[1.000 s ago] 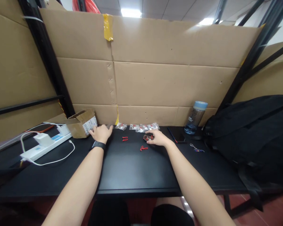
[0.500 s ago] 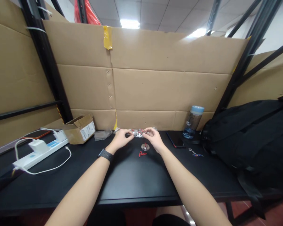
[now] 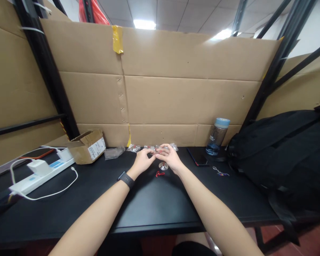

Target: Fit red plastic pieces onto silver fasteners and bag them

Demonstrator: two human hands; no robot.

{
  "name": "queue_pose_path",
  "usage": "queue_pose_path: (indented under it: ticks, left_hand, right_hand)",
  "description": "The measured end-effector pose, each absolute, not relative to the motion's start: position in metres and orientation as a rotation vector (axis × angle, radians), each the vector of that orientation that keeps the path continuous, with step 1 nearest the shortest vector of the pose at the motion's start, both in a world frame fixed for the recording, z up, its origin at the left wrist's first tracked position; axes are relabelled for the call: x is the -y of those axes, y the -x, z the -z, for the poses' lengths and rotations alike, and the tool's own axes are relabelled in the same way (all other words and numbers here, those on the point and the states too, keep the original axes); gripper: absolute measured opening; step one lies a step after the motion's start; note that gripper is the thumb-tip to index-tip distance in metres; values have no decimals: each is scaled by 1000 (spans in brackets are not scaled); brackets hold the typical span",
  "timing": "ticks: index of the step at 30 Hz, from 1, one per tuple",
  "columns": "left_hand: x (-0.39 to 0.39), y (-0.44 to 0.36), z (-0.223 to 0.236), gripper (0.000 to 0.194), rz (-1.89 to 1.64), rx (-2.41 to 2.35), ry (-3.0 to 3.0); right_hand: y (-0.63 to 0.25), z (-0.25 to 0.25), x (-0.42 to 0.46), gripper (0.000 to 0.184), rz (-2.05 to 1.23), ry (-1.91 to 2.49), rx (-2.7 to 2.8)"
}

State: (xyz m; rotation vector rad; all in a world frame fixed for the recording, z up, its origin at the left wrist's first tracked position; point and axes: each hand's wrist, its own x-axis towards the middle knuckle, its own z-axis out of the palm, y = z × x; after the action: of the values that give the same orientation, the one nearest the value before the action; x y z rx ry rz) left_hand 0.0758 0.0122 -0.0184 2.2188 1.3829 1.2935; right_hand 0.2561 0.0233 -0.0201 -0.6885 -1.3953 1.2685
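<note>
My left hand (image 3: 143, 160), with a dark watch on its wrist, is closed, thumb and forefinger curled together. Its fingertips meet those of my right hand (image 3: 171, 159), whose fingers are also bent in toward the thumb. Whatever they pinch is small and mostly hidden; a bit of red and clear plastic shows between them. Behind the hands runs a row of clear plastic packets (image 3: 133, 148) with shiny and red contents. A small round shiny metal piece (image 3: 163, 166) with a red middle lies just below my right fingers. Nearer me rests a short red cord (image 3: 160, 174).
At left stand an open cardboard box (image 3: 89, 145), a clear plastic bag (image 3: 114, 153) and a white power strip (image 3: 46, 174) with cables. To the right are a phone (image 3: 197, 156), a beaded strap (image 3: 220, 172), a water bottle (image 3: 218, 137) and a black backpack (image 3: 280, 156). Cardboard walls the back.
My left hand has moved right until its fingertips meet those of my right hand. The packet at the left of the row now shows more fully. The view has shifted slightly.
</note>
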Motion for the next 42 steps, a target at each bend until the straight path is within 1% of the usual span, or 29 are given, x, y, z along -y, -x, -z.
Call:
queue_pose_path:
  ticks: [2, 4, 6, 8, 10, 14, 18, 22, 24, 27, 29, 31, 33, 36, 40, 42]
  left_hand:
    - [-12, -70, 12, 18, -1249, -1525, -2291]
    - [-12, -60, 6, 18, -1189, -1696, -2355]
    - [-13, -45, 1, 20, -1083, -1847, -2389]
    - [-16, -30, -1, 21, -909, -1959, -2400]
    - [-18, -17, -3, 20, -745, -2028, -2383]
    - [-21, -4, -5, 20, -595, -2064, -2348]
    - [-21, -4, -5, 19, -490, -2063, -2329]
    - [-20, -4, -2, 16, -470, -2010, -2338]
    - [-20, -4, -2, 15, -497, -1991, -2346]
    - [-19, -8, -2, 16, -567, -1962, -2359]
    - [-19, -12, -3, 18, -611, -1923, -2371]
    - [-18, -18, -3, 20, -642, -1873, -2382]
    - [-17, -25, -1, 22, -658, -1820, -2388]
    - [-17, -37, 4, 23, -717, -1674, -2367]
    - [-17, -54, 11, 25, -990, -1264, -2266]
    - [-15, -61, 11, 23, -1077, -1176, -2253]
  right_hand:
    - [-260, 19, -28, 58, -1213, 693, 1413]
    - [-270, 15, -35, 54, -1092, 737, 1444]
    - [-286, 11, -43, 47, -900, 845, 1475]
    - [-306, 9, -50, 37, -649, 1023, 1620]
    - [-324, 11, -56, 30, -482, 1194, 1807]
    - [-343, 25, -66, 30, -435, 1388, 1998]
    - [-348, 35, -71, 29, -424, 1430, 2049]
    - [-349, 30, -69, 28, -384, 1450, 2065]
    - [-344, 24, -65, 34, -397, 1359, 2128]
    - [-330, 19, -57, 42, -553, 1114, 2306]
    - [-320, 20, -52, 35, -656, 1026, 2381]
    - [-311, 22, -49, 21, -714, 1014, 2383]
    - [-304, 23, -48, 16, -782, 1018, 2302]
    - [-296, 21, -46, 22, -896, 935, 2077]
    - [-284, 18, -41, 31, -1051, 743, 1891]
    - [-278, 17, -37, 35, -1110, 696, 1863]
